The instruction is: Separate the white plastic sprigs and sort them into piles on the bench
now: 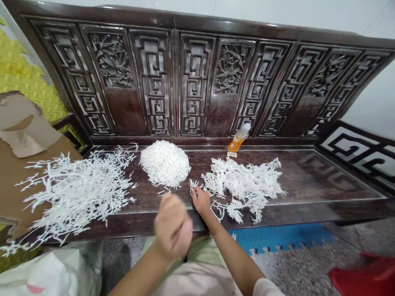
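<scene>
From the head view, the right hand [201,201] appears clenched on a small white sprig [194,186], just left of the long sideways pile of sprigs [243,187] on the carved bench surface [308,181]. The left hand [173,226], below the tight white heap [165,163], is too blurred to tell whether it holds anything.

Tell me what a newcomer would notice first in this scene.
The dark carved wooden bench back, with its fretwork panels, fills the top of the view. Three white heaps lie along the seat: a loose branching pile at left, a tight mound of short pieces in the middle, and another branching pile at right. Front and centre, the right hand is at that right pile's edge, beside the blurred left hand.
</scene>
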`<control>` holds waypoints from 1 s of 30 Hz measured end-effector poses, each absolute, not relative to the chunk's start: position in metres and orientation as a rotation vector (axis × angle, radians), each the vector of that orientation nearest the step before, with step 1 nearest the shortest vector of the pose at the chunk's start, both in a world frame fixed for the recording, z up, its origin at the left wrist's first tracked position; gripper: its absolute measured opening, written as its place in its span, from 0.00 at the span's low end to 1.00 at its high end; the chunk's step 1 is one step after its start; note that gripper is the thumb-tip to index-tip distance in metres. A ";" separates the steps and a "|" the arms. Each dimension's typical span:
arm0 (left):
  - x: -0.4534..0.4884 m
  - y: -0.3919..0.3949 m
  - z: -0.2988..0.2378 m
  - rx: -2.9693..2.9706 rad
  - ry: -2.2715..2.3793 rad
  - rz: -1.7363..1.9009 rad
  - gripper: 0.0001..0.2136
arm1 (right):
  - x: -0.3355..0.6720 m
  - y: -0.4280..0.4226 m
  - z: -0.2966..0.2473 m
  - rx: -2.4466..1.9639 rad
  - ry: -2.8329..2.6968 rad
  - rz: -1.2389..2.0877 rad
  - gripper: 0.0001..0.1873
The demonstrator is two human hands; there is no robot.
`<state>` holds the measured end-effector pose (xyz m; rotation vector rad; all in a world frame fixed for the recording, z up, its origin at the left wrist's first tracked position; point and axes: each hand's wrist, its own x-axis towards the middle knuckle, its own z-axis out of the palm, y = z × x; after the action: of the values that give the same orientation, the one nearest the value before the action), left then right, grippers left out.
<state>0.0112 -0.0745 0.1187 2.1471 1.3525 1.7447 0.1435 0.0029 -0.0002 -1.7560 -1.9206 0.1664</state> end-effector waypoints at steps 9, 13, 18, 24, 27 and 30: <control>0.008 -0.008 0.011 1.932 1.679 1.158 0.10 | 0.141 0.000 0.008 -1.533 -2.070 0.239 0.15; 0.009 -0.001 0.000 1.844 1.644 1.178 0.18 | 0.143 0.001 0.007 -1.499 -2.141 0.315 0.14; 0.006 0.001 -0.001 1.880 1.585 1.107 0.13 | 0.144 0.001 0.006 -1.456 -2.180 0.364 0.14; 0.004 -0.002 -0.002 1.903 1.596 1.071 0.11 | 0.143 0.000 0.008 -1.465 -2.183 0.404 0.15; 0.004 -0.003 -0.002 1.939 1.618 1.069 0.09 | 0.143 0.001 0.009 -1.478 -2.150 0.441 0.17; 0.004 -0.005 -0.001 2.002 1.652 1.104 0.12 | 0.143 0.002 0.007 -1.507 -2.117 0.460 0.17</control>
<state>0.0044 -0.0047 -0.0012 2.0016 1.6517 1.1039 0.1435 0.0025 0.0074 -1.5072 -2.1173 0.4597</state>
